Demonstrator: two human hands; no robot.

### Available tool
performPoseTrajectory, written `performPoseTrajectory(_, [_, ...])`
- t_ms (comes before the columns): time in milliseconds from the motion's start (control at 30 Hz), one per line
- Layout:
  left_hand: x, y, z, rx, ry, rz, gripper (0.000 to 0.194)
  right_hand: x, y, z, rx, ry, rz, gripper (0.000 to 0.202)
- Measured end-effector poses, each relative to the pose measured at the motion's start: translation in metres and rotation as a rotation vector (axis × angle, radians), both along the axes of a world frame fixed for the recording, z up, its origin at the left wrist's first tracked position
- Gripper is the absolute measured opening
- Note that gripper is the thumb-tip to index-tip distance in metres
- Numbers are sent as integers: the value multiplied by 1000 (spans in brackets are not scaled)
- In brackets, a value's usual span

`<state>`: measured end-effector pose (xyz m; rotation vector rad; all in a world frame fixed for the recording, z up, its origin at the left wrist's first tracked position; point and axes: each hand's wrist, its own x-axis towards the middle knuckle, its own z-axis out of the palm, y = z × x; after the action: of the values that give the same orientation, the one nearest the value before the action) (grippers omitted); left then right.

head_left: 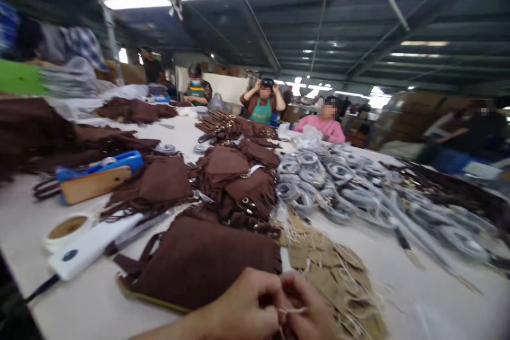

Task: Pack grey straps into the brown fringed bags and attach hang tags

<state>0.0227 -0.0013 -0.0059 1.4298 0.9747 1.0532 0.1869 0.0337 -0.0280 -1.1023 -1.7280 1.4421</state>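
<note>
My left hand (243,305) and my right hand (308,311) meet at the bottom of the view, fingertips pinched close together. Between them runs a thin white string (294,310); whatever else the fingers may hold is hidden. Just beyond my hands a dark brown suede-like bag (203,260) with a strap and fringe lies flat on the table. Beside my right hand is a spread pile of tan tags (319,255) with pale strings looped over them.
Fringed brown bags (223,170) are heaped mid-table, left of plastic-wrapped coiled straps (330,175). At left are a tape roll (67,231), a white handheld device (95,244), a blue tape dispenser (99,164) and a tan phone-shaped object (95,185). Several people sit or stand beyond the table (27,212).
</note>
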Motion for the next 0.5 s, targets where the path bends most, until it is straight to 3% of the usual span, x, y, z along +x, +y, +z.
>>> performPoseTrajectory(100, [-4, 3, 6, -244, -220, -48, 7, 3, 0, 10, -166, 171, 22, 28])
performPoseTrajectory(233, [-12, 7, 16, -289, -343, -48, 10, 8, 4, 33, -368, 259, 204, 33])
performPoseTrajectory(333, [-13, 8, 20, -307, -401, -42, 10, 19, 7, 40, -386, 261, 269, 32])
performPoseTrajectory(500, [-13, 8, 20, -402, -434, 10, 8, 36, 13, 35, -355, 290, 282, 26])
